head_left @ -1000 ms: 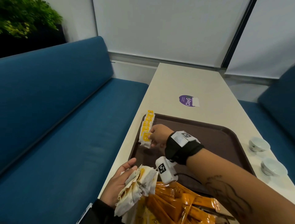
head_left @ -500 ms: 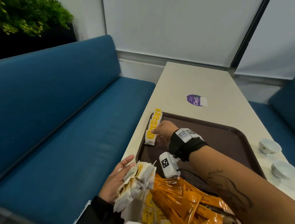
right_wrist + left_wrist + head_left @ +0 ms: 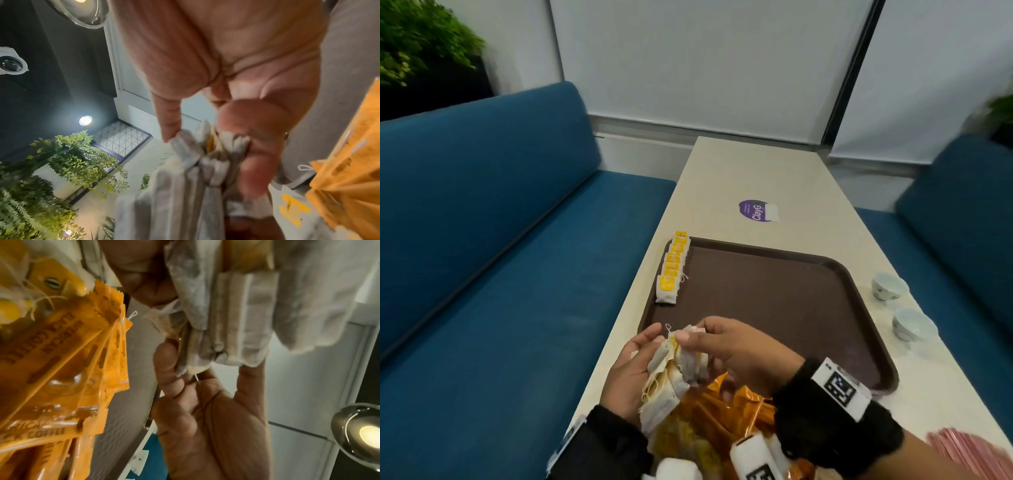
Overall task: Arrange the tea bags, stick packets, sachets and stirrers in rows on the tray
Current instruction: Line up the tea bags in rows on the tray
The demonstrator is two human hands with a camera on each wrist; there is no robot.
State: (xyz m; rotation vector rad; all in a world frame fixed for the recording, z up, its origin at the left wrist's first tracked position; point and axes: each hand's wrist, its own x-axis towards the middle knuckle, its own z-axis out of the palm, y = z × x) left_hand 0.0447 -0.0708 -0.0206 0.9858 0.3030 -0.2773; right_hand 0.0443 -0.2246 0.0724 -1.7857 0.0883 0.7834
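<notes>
A brown tray [image 3: 774, 294] lies on the cream table. Along its left rim runs a row of tea bags [image 3: 673, 270] with yellow tags. My left hand [image 3: 633, 370] holds a bundle of tea bags [image 3: 671, 373] above the tray's near left corner. The same bundle of tea bags [image 3: 232, 321] rests across the left hand's fingers [image 3: 166, 363] in the left wrist view. My right hand [image 3: 722, 346] pinches the top of that bundle; in the right wrist view its thumb [image 3: 251, 146] and forefinger clamp the tea bags [image 3: 205, 154]. Orange stick packets [image 3: 726, 407] lie heaped under both hands.
Two small white cups [image 3: 888, 286] stand on the table right of the tray. Pink stirrers [image 3: 962, 448] lie at the near right edge. A purple sticker [image 3: 756, 210] marks the table beyond the tray. Blue benches [image 3: 500, 240] flank the table on both sides.
My right hand has left the row of tea bags at the tray's left rim and come back to the bundle in my left hand, now pinching it.
</notes>
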